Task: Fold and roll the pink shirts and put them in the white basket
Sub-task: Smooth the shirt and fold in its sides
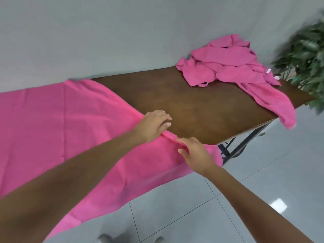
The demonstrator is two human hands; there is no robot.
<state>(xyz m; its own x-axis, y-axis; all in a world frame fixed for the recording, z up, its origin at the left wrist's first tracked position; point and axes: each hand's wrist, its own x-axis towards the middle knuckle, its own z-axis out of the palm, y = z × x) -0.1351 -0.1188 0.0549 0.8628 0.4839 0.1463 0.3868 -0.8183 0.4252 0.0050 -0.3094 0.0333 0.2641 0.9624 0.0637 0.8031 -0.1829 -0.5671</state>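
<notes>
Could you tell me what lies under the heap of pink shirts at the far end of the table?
The heap of pink shirts rests on the brown table; one shirt droops over its edge. Anything beneath the heap is covered.

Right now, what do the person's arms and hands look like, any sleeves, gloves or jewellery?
Both forearms are bare as far as the frame shows: no sleeves or cuffs. The left hand and right hand wear no gloves, and no rings, watch or bracelets are visible. The fingernails look short and pale. The picture is slightly blurred, so finer marks cannot be told.
</notes>
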